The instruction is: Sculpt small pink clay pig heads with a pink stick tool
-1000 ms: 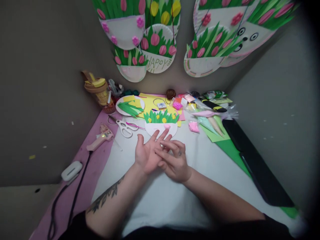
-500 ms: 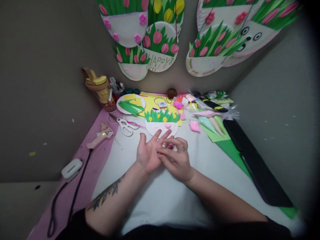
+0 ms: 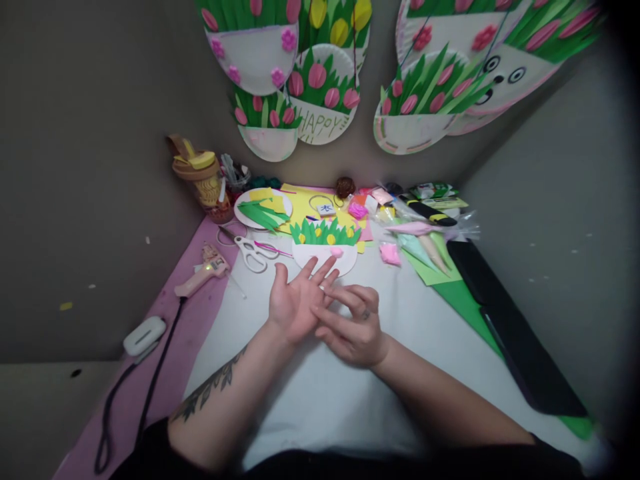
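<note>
A white-covered table [image 3: 425,320] carries everything here, with pink surfacing along its left edge and a long black object [image 3: 520,333], its kind hard to tell, lying along its right edge. Above the middle of the table, the left hand [image 3: 299,300] is spread palm up, while the right hand [image 3: 355,327] meets it with bent fingers, their tips at the little-finger side of the palm; whether they pinch anything cannot be told. Compared with half a second ago, the right fingers cover less of the left hand and more bare palm shows, so the handling seems to centre on the hands themselves, with the half-round plate [image 3: 323,249] left in its place. That plate, with green paper blades and yellow flowers, lies toward the table's far edge, just beyond the left fingertips. Scissors [image 3: 255,255] and a glue gun [image 3: 206,272] lie toward the left edge, a pink packet [image 3: 390,253] right of the plate, a small pink piece [image 3: 337,253] on its white front
</note>
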`<move>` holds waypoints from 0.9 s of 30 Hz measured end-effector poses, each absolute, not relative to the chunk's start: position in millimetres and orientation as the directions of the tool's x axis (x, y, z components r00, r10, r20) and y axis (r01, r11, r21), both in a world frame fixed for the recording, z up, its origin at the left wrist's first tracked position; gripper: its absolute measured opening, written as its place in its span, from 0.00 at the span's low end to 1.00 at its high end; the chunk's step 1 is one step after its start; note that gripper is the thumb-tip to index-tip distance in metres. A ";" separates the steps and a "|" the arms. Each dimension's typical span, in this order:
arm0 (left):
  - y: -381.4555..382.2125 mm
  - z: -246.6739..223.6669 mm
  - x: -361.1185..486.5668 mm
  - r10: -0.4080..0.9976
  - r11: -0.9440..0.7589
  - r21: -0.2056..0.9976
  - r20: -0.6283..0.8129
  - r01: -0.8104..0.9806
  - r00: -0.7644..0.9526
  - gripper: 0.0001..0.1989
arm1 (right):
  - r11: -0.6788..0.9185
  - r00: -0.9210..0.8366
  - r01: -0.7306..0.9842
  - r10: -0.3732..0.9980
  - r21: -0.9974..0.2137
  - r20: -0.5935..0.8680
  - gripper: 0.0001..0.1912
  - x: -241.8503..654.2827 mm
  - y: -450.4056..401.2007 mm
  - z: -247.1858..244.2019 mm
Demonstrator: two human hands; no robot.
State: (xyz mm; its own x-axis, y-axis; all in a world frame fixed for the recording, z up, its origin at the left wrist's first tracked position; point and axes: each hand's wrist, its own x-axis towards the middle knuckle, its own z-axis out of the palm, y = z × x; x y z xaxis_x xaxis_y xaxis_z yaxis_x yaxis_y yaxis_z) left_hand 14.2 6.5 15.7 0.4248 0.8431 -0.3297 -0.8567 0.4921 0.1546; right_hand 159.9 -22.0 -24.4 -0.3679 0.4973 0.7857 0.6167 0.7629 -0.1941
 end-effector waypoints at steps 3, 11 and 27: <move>7.0 14.5 13.6 0.847 0.487 0.175 -0.335 -0.856 0.413 0.35 | 0.750 -0.354 0.633 0.503 -0.194 0.788 0.18 160.5 -22.3 -25.1; 5.2 17.7 15.4 0.843 0.498 0.150 -0.315 -0.854 0.437 0.38 | 0.765 -0.354 0.593 0.529 -0.252 0.771 0.19 155.4 -22.8 -21.8; 6.1 18.9 10.0 0.872 0.470 0.122 -0.219 -0.874 0.439 0.40 | 0.714 -0.204 0.610 0.561 -0.344 0.802 0.21 169.9 -22.8 -22.2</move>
